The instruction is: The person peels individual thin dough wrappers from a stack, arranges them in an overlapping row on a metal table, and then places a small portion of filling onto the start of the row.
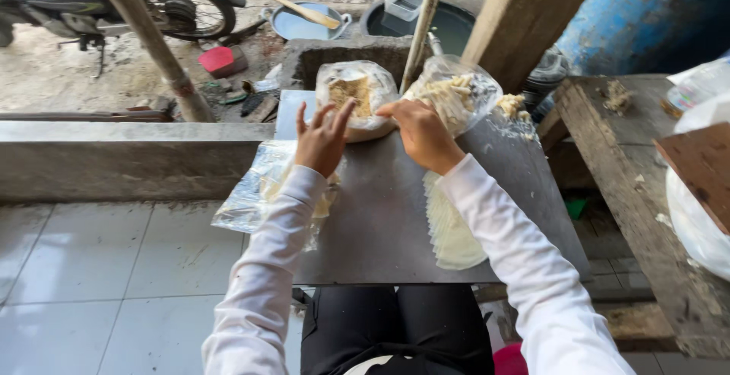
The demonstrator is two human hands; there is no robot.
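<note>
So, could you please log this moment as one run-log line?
left hand: open, fingers spread beside bagged bowl | right hand: touching bowl rim | wrapper stack: on grey board

1. There is 1 view only, from a camera worn on the person's head, so no 2nd view shares any part of the scene.
2. It looks steeply down and forward over the person's white sleeves and black-clothed lap onto the flat grey metal work board, which lies close beneath it.
3. The upper edge of the view reaches farther out, to the dirt yard with a parked motorbike and a round dark basin.
</note>
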